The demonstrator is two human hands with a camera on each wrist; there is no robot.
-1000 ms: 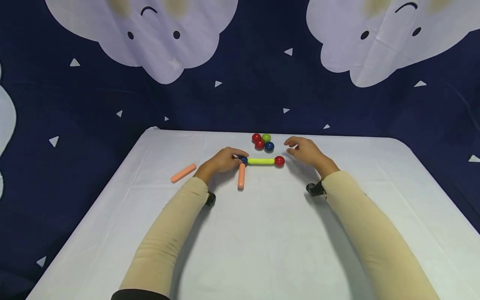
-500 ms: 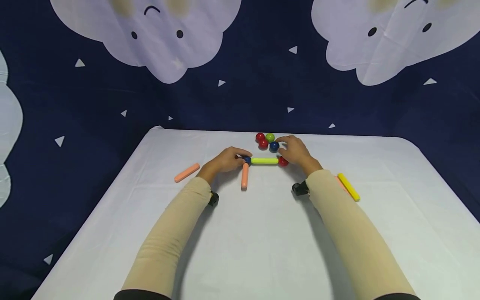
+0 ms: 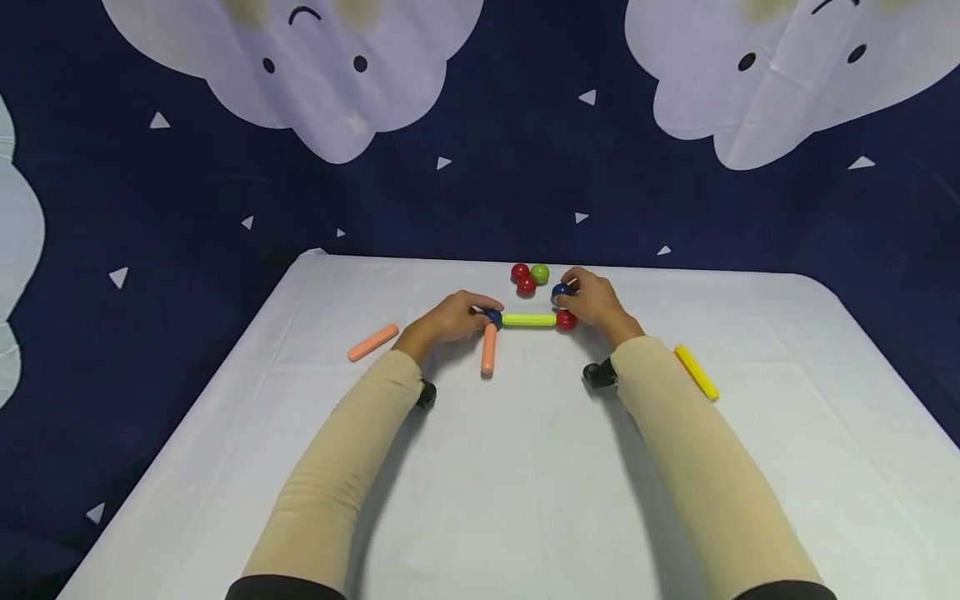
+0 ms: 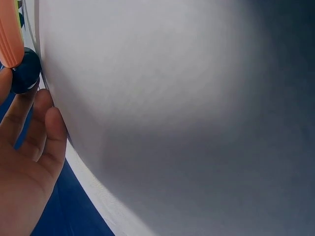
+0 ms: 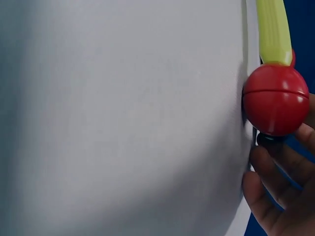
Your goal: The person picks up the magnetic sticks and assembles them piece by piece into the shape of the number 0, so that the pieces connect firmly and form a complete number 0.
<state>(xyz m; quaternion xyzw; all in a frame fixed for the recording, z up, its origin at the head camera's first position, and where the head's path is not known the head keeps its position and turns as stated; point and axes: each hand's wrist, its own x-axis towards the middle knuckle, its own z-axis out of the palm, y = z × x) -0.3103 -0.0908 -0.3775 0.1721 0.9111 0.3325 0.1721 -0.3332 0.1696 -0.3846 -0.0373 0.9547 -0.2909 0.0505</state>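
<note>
The loose blue ball [image 3: 561, 291] is sitting in the grip of the right hand [image 3: 597, 301], just beyond the right end of the green stick [image 3: 528, 320]. That grip is forming a narrow pinch, thumb and fingertips curling about the ball; whether the hand is also touching the red ball [image 3: 567, 320] at the green stick's right end, the views are not making clear. The ball's place is changing: it is coming away from the group beyond the green stick, where 2 red balls [image 3: 527, 287] and 1 green ball [image 3: 539, 273] are staying put. For the joining work, this is seemingly bringing 1 more ball into play.

At the green stick's left end, the left hand [image 3: 448, 318] is holding the joined blue ball [image 3: 493, 317], its grip drawn in around it. From there an orange stick [image 3: 488, 350] is pointing nearward from the green stick. A loose orange stick [image 3: 372, 342] is lying well left of the green stick; a yellow stick [image 3: 696, 372] is lying to its right, beside the right sleeve [image 3: 697, 467]. The sticks are resting on the white counter [image 3: 525, 500]. Beyond the green stick, a dark blue cloth [image 3: 510, 100] is showing pale clouds. No brand, label or readable writing is appearing.
</note>
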